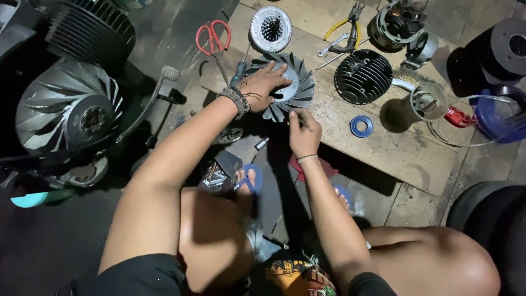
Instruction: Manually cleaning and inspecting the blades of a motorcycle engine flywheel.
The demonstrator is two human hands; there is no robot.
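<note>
Left hand (264, 85) flat on fan wheel (298, 87); right hand (304, 133) at its near edge.

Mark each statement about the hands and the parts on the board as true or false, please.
1. The left hand rests on the fan wheel. True.
2. The scissors have blue handles. False: they are red.
3. The right hand lies at the wheel's lower edge. True.
4. The blue ring sits on top of the finned cylinder. False: it lies flat on the board, apart from the cylinder.
</note>
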